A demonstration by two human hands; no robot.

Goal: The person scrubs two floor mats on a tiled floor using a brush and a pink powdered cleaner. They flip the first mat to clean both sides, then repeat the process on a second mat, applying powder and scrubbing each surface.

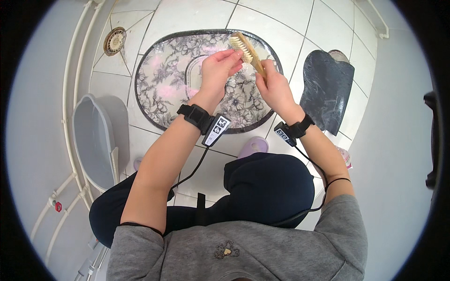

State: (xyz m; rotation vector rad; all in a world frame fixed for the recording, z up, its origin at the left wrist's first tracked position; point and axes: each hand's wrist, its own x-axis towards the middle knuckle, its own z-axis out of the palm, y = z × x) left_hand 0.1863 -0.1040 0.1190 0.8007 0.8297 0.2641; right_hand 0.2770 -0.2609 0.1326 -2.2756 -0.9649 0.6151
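A wooden scrub brush (256, 62) with pale bristles is gripped by its handle in my right hand (276, 86). Its bristles face my left hand (223, 70), whose fingertips touch or nearly touch them; whether something small is pinched there I cannot tell. Below both hands lies an oval floor mat (165, 84) with a grey flower print, a dark border and writing in its middle. The mat looks wet, with pinkish patches on its surface. My forearms hide part of its near edge.
A grey plastic bucket (93, 140) stands at the left beside white wall pipes (68, 105). Beyond it is a round floor drain (115, 41). Another dark mat (327, 89), partly folded, lies on the white tiles at the right. A purple slipper (254, 146) shows near my knee.
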